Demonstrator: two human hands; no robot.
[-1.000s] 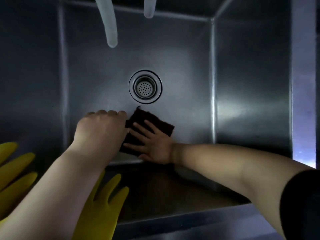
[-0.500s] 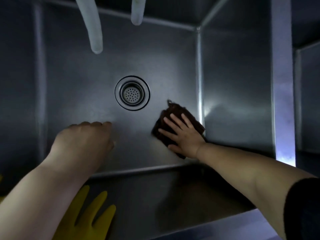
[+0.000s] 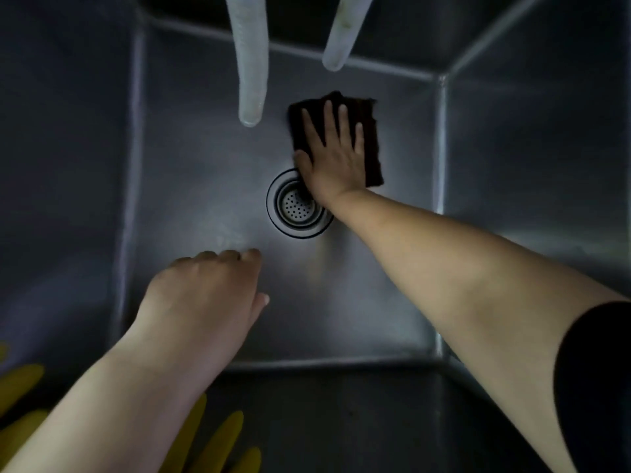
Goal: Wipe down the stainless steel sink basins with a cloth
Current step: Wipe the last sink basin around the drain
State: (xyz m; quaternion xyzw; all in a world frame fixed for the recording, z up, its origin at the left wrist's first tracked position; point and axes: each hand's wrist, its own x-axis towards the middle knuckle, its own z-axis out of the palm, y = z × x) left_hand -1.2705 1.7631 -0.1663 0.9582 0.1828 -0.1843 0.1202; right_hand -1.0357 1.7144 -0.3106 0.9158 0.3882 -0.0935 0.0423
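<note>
**Desk:** Where's the cloth relative to the hands?

**Operator:** I see the dark cloth flat on the basin floor at the far right, just beyond the drain. The right hand lies on top of it with fingers straight and spread, palm down, pressing rather than gripping. The heel of that hand overlaps the drain's far right rim. The cloth shows past the fingertips on the far side and along the right side of the hand.

**Desk:** And the left?

**Operator:** The left hand is near and left of the drain, well apart from the cloth. Its fingers are loosely curled and it holds nothing. I can't tell whether the knuckles touch the steel.

**Desk:** Surface and surroundings?

**Operator:** A stainless steel sink basin with a square floor and upright walls, in dim light, with a brighter sheen around the drain. Two pale hoses hang in from the far side: a longer hose ending left of the cloth, and a shorter hose ending above it.

**Desk:** Anything in the basin?

**Operator:** Just the cloth and the perforated strainer in the drain. Yellow rubber gloves lie at the near left edge, partly hidden under my left forearm.
</note>
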